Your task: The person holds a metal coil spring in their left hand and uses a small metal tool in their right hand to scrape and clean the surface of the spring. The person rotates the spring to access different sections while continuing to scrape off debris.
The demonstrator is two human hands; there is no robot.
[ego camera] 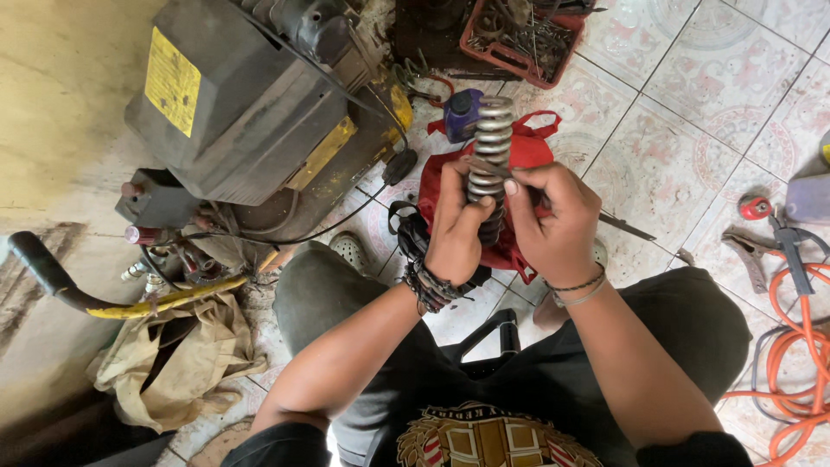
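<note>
Gripping upright coil spring (493,143), both closed: left hand (454,229) & right hand (553,216); red tray (501,54) w/ metal bits.

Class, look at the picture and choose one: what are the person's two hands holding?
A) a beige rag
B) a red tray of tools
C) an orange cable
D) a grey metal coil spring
D: both the left hand and the right hand grip the grey metal coil spring, held upright above a red bag.
</note>
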